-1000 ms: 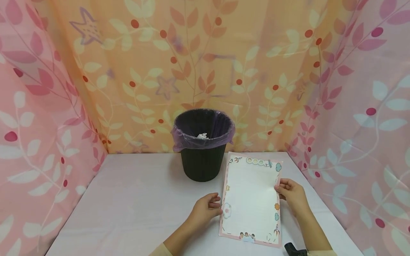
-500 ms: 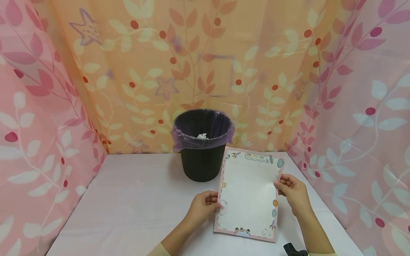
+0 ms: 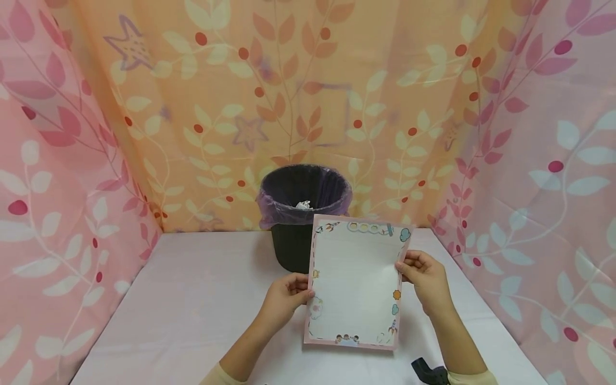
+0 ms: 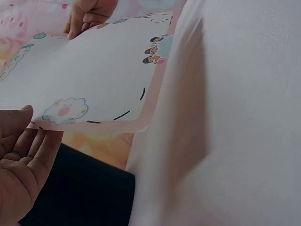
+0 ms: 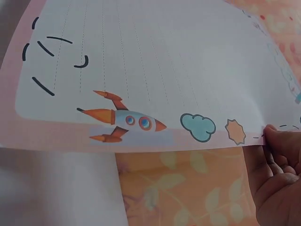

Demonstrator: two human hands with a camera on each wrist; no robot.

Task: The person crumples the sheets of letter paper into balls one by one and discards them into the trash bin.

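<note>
White table with black lined bin at the rear. Decorated sheet of paper, lifted off the table before the bin, pinched at its edges by left hand and right hand.

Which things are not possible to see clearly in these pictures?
- Head view: the bin's right base is hidden by the sheet.
- Head view: the white scrap inside is too small to identify.
- Left wrist view: the left hand is cut off by the edge.
- Right wrist view: the right hand likewise.
</note>
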